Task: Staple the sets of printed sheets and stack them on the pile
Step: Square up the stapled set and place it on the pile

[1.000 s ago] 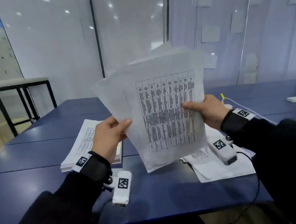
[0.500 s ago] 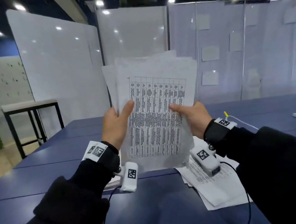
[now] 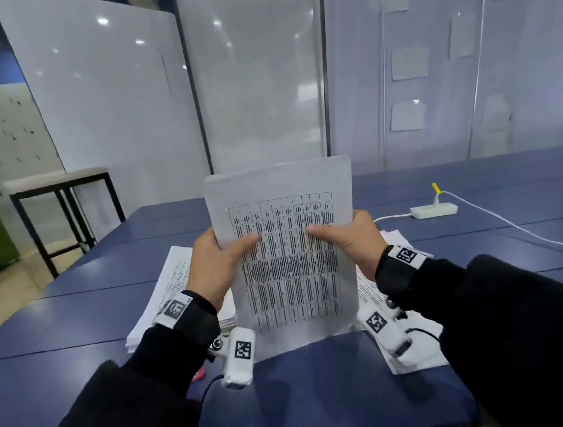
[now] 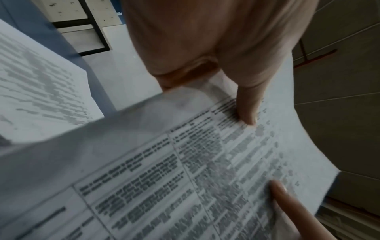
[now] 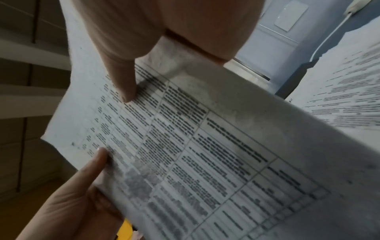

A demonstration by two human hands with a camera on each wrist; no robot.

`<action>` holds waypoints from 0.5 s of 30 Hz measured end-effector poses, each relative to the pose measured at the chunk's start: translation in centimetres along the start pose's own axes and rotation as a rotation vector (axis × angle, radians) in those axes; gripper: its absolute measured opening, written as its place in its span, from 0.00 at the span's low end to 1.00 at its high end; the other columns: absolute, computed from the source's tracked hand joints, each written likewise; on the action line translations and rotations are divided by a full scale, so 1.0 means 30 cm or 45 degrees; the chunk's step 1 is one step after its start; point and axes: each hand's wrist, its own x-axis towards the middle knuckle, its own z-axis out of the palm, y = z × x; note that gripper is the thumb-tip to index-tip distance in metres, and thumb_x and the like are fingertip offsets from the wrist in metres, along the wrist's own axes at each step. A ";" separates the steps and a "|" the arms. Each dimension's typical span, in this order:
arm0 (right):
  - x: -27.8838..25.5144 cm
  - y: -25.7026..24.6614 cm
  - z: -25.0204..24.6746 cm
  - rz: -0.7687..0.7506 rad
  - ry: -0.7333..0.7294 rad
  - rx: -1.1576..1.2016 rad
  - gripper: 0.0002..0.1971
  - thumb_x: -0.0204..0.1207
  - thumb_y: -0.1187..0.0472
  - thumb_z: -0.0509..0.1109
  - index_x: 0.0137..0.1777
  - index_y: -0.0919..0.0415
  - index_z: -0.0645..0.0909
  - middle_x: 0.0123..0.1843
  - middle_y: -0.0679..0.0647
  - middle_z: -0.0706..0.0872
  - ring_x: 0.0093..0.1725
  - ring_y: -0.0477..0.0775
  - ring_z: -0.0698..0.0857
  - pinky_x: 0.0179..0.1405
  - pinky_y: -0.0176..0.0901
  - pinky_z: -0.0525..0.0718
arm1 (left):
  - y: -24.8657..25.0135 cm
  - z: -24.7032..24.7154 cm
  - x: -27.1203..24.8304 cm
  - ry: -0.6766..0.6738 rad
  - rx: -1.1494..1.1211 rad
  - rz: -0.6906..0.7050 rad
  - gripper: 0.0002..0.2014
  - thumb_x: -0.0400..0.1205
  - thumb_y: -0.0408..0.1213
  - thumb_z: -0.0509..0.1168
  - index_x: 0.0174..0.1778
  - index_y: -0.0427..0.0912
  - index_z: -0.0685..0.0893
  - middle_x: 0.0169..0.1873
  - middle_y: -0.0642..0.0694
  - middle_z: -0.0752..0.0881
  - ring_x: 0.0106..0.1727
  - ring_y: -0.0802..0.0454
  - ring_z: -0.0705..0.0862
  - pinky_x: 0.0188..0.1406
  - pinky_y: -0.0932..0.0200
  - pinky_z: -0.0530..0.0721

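Standing upright on its bottom edge near the table's front edge, the set of printed sheets is pinched at both sides, left hand and right hand each with thumb across the printed grid. The pile lies just left behind it, loose sheets right, a white adapter farther back.

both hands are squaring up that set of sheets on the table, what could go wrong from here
The set of sheets stands upright on its bottom edge on the blue table, pinched by the left hand and the right hand. If either loosens, the pages could fan out of line again. No stapler is visible in any view, so a hand may have to let go to fetch one, which could undo the alignment.
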 end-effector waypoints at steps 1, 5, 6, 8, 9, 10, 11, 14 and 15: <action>0.009 -0.006 0.010 -0.016 0.033 0.016 0.16 0.69 0.62 0.87 0.53 0.68 0.90 0.49 0.60 0.95 0.53 0.59 0.94 0.62 0.55 0.91 | 0.015 0.007 0.001 0.024 -0.029 0.007 0.18 0.78 0.32 0.79 0.63 0.39 0.88 0.55 0.44 0.95 0.58 0.45 0.93 0.67 0.39 0.88; 0.081 -0.056 0.047 -0.080 0.083 0.115 0.10 0.72 0.63 0.85 0.51 0.64 0.91 0.48 0.57 0.96 0.52 0.54 0.95 0.60 0.52 0.91 | 0.102 0.009 0.066 0.082 0.028 0.171 0.20 0.79 0.39 0.80 0.66 0.43 0.85 0.56 0.49 0.94 0.59 0.52 0.92 0.62 0.50 0.89; 0.100 -0.069 0.054 -0.093 0.074 0.143 0.12 0.72 0.62 0.86 0.53 0.65 0.91 0.50 0.57 0.95 0.54 0.55 0.94 0.62 0.52 0.90 | 0.116 0.003 0.087 0.093 0.043 0.190 0.23 0.79 0.43 0.80 0.68 0.44 0.83 0.58 0.50 0.93 0.60 0.53 0.92 0.63 0.51 0.88; 0.130 -0.069 0.054 -0.095 0.059 0.148 0.23 0.67 0.56 0.89 0.58 0.67 0.89 0.53 0.58 0.95 0.57 0.56 0.94 0.64 0.54 0.89 | 0.116 -0.013 0.114 0.120 0.074 0.169 0.31 0.77 0.51 0.81 0.72 0.43 0.78 0.62 0.48 0.92 0.64 0.52 0.90 0.67 0.47 0.87; 0.137 -0.055 0.048 -0.082 0.048 0.134 0.25 0.65 0.55 0.90 0.58 0.67 0.89 0.53 0.58 0.95 0.57 0.56 0.94 0.65 0.53 0.89 | 0.098 -0.024 0.121 0.138 0.079 0.142 0.33 0.77 0.52 0.81 0.73 0.42 0.76 0.62 0.47 0.91 0.64 0.52 0.90 0.68 0.44 0.87; 0.134 -0.035 0.045 -0.067 0.031 0.122 0.23 0.66 0.57 0.89 0.58 0.67 0.90 0.53 0.58 0.95 0.57 0.56 0.94 0.64 0.52 0.89 | 0.071 -0.032 0.118 0.157 0.063 0.123 0.31 0.79 0.49 0.80 0.72 0.41 0.75 0.60 0.47 0.92 0.61 0.53 0.91 0.67 0.43 0.87; 0.123 -0.013 0.041 -0.049 0.012 0.110 0.19 0.68 0.60 0.87 0.57 0.66 0.90 0.53 0.58 0.95 0.57 0.56 0.94 0.64 0.51 0.89 | 0.042 -0.038 0.107 0.160 0.052 0.113 0.26 0.81 0.45 0.78 0.70 0.42 0.75 0.56 0.48 0.93 0.58 0.55 0.92 0.67 0.44 0.88; 0.100 0.031 0.043 -0.024 -0.014 0.056 0.11 0.73 0.65 0.84 0.54 0.62 0.91 0.53 0.55 0.95 0.56 0.54 0.94 0.63 0.49 0.89 | -0.030 -0.032 0.084 0.139 0.072 0.100 0.14 0.86 0.39 0.73 0.65 0.48 0.80 0.55 0.53 0.93 0.57 0.61 0.90 0.69 0.46 0.86; 0.102 0.029 0.048 -0.028 0.000 0.043 0.10 0.74 0.64 0.83 0.54 0.62 0.91 0.52 0.55 0.96 0.56 0.54 0.94 0.64 0.52 0.89 | -0.044 -0.032 0.098 0.148 0.074 0.100 0.12 0.87 0.38 0.72 0.64 0.49 0.82 0.56 0.54 0.93 0.59 0.61 0.90 0.70 0.47 0.85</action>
